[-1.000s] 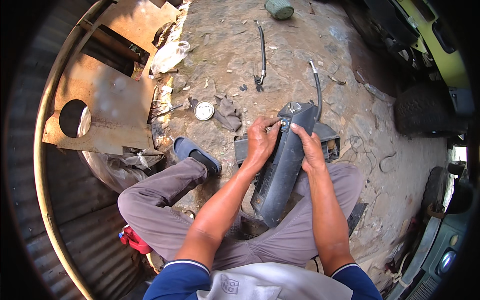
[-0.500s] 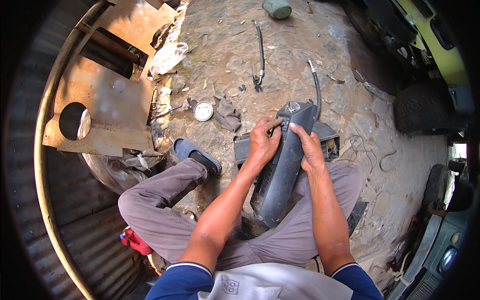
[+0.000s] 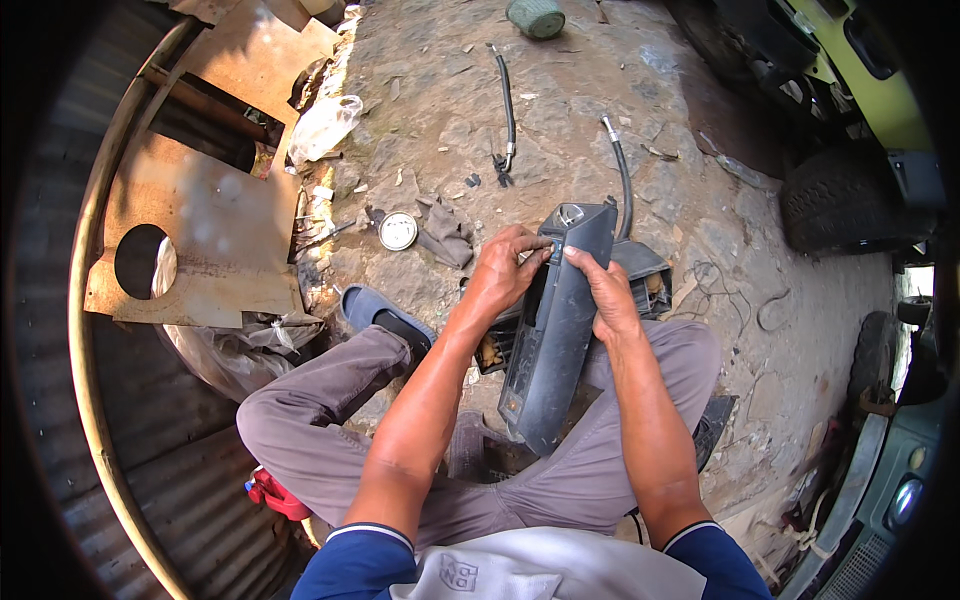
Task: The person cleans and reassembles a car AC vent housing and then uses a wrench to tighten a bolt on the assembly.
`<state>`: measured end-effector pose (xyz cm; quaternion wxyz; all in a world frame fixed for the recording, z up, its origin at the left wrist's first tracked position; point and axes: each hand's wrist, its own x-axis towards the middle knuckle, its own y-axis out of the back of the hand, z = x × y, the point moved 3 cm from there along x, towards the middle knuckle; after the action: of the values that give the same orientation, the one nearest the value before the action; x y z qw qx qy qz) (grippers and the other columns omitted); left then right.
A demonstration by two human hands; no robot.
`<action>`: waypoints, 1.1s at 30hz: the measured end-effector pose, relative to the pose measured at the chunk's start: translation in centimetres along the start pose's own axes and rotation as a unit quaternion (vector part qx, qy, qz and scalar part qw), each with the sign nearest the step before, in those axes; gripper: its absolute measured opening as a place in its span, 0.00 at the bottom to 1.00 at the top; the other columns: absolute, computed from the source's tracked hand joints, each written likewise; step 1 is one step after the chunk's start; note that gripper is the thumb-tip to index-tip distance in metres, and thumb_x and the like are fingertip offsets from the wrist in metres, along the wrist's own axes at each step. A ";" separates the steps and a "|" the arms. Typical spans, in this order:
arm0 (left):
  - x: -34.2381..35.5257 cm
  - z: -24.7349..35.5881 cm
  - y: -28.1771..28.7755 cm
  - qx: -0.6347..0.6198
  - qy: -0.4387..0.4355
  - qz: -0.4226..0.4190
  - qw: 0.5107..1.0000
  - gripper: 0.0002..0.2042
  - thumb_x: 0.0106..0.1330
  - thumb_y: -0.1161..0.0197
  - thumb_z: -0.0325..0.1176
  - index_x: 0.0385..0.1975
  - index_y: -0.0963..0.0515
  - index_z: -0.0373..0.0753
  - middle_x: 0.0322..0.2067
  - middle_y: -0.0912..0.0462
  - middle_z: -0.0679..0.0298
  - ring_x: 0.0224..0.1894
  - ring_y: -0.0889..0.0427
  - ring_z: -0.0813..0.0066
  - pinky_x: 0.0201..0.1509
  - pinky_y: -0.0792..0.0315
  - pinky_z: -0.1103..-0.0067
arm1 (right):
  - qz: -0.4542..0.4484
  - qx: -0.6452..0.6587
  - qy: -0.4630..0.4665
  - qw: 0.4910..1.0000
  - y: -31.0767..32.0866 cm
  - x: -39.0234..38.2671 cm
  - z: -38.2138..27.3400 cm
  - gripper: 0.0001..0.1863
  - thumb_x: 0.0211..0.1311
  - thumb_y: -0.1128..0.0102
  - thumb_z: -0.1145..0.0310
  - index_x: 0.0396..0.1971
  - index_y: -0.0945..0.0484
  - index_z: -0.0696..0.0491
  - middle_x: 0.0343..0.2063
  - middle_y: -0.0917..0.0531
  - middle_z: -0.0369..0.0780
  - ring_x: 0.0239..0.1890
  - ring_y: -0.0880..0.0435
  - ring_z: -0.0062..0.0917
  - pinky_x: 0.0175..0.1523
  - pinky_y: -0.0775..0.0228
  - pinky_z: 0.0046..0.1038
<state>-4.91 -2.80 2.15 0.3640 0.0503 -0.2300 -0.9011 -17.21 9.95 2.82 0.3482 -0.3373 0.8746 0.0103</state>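
Observation:
A long dark grey plastic housing (image 3: 568, 330), with vents along its left side, is tilted over my lap, its far end raised. My right hand (image 3: 610, 292) grips its right edge, thumb on the top face. At the far part of the left side, my left hand (image 3: 510, 270) has thumb and index finger pinched together against a small bluish spot; what they hold is too small to make out. Beneath the housing lies another black plastic case (image 3: 645, 272), mostly hidden. A black hose with a metal end (image 3: 622, 175) lies just beyond it.
Ahead on the stone floor are a second black hose (image 3: 506, 105), a round tin (image 3: 398, 231), a grey rag (image 3: 443, 232) and a green round container (image 3: 537, 18). Rusty sheet metal (image 3: 200, 225) stands at left. A vehicle tyre (image 3: 850, 200) is at right.
The housing has turned slightly in my hands and tilted up more, showing more of the case beneath on the left. My left hand has shifted slightly left. The whole view has shifted a little.

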 end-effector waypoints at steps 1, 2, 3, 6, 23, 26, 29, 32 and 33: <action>0.0 0.1 0.1 0.003 0.000 -0.004 1.000 0.09 0.63 0.30 0.28 0.42 0.13 0.35 0.35 0.17 0.54 0.40 0.17 0.55 0.47 0.25 0.67 | -0.006 -0.001 -0.002 1.000 0.0 -0.1 -0.1 0.25 0.54 0.23 0.58 0.44 0.20 0.60 0.34 0.14 0.41 0.34 0.14 0.26 0.40 0.19 0.31; 0.0 0.1 0.0 0.012 -0.009 -0.003 1.000 0.09 0.63 0.29 0.28 0.41 0.13 0.35 0.34 0.18 0.54 0.41 0.17 0.55 0.47 0.25 0.67 | -0.012 -0.003 -0.004 1.000 0.0 -0.2 -0.3 0.26 0.54 0.22 0.57 0.45 0.21 0.60 0.34 0.15 0.41 0.34 0.14 0.26 0.41 0.19 0.32; 0.0 0.1 0.0 0.021 -0.019 -0.001 1.000 0.09 0.63 0.29 0.29 0.41 0.13 0.35 0.34 0.18 0.54 0.41 0.18 0.55 0.47 0.25 0.66 | -0.018 -0.004 -0.006 1.000 0.0 -0.3 -0.4 0.26 0.54 0.22 0.57 0.45 0.21 0.60 0.35 0.15 0.41 0.34 0.14 0.26 0.41 0.19 0.32; 0.1 0.1 0.1 0.044 -0.070 0.009 0.997 0.08 0.63 0.30 0.29 0.40 0.13 0.35 0.34 0.18 0.55 0.41 0.19 0.54 0.47 0.25 0.65 | -0.009 -0.011 -0.009 1.000 -0.1 -0.3 -0.4 0.26 0.54 0.22 0.57 0.44 0.20 0.60 0.34 0.15 0.41 0.33 0.14 0.26 0.41 0.19 0.32; -0.3 -0.5 -0.3 0.025 -0.032 0.008 0.999 0.10 0.64 0.31 0.28 0.44 0.15 0.35 0.36 0.20 0.56 0.43 0.21 0.55 0.49 0.27 0.67 | -0.044 0.001 -0.006 0.999 -0.1 -0.1 -0.4 0.22 0.56 0.24 0.58 0.42 0.18 0.59 0.33 0.14 0.41 0.31 0.13 0.25 0.38 0.19 0.30; 0.2 0.0 0.4 0.049 -0.074 -0.005 0.996 0.11 0.63 0.29 0.28 0.44 0.15 0.36 0.36 0.19 0.56 0.42 0.19 0.57 0.47 0.25 0.69 | -0.038 0.001 -0.004 0.999 -0.3 -0.3 -0.6 0.22 0.56 0.24 0.58 0.42 0.18 0.59 0.33 0.14 0.40 0.32 0.13 0.25 0.38 0.19 0.30; 0.5 0.6 1.1 0.111 -0.149 -0.026 0.982 0.10 0.62 0.29 0.27 0.43 0.15 0.36 0.36 0.19 0.57 0.42 0.20 0.57 0.47 0.25 0.68 | -0.032 -0.007 -0.008 0.999 -0.1 -0.1 -0.3 0.23 0.55 0.23 0.58 0.43 0.18 0.59 0.33 0.14 0.41 0.32 0.13 0.26 0.39 0.19 0.31; 1.0 1.6 1.5 0.147 -0.164 -0.053 0.974 0.10 0.61 0.30 0.27 0.41 0.15 0.35 0.36 0.19 0.57 0.42 0.20 0.56 0.47 0.25 0.67 | -0.030 -0.011 -0.014 0.999 0.3 0.1 -0.2 0.24 0.55 0.23 0.58 0.43 0.19 0.60 0.34 0.14 0.41 0.33 0.13 0.26 0.40 0.19 0.31; 1.2 1.6 1.6 0.152 -0.166 -0.060 0.972 0.09 0.60 0.30 0.27 0.40 0.16 0.35 0.36 0.19 0.57 0.42 0.20 0.56 0.47 0.25 0.66 | -0.031 -0.012 -0.016 0.999 0.3 0.1 -0.2 0.24 0.54 0.22 0.58 0.43 0.19 0.60 0.34 0.14 0.41 0.33 0.13 0.26 0.40 0.19 0.32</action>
<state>-5.24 -4.04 4.35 0.2539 -0.0317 -0.4180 -0.8717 -17.56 10.03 2.81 0.3585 -0.3680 0.8578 0.0157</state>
